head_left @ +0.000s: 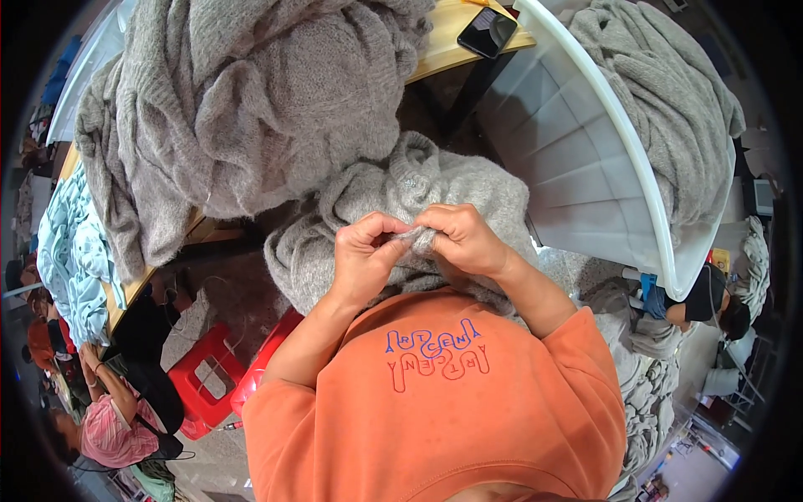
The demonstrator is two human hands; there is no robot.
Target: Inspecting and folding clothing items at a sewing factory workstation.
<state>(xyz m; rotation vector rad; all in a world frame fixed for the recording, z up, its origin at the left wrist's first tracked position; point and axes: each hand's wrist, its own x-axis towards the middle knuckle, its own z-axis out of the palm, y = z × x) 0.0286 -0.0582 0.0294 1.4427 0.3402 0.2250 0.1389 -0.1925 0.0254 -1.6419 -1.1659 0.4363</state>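
Note:
A grey knitted garment lies bunched in front of my body. Both hands meet over it, pinching a small piece of its knit edge between thumbs and forefingers. My left hand is closed on the edge from the left. From the right, my right hand grips the same bit, its fingertips nearly touching the left ones. Whether a thread or small tool is between the fingertips is too small to tell. The garment's lower part is hidden behind my hands and orange shirt.
A big heap of grey knitwear covers the wooden table, where a black phone lies. At right stands a white plastic bin beside more grey knits. Red stools and a co-worker in pink are at left.

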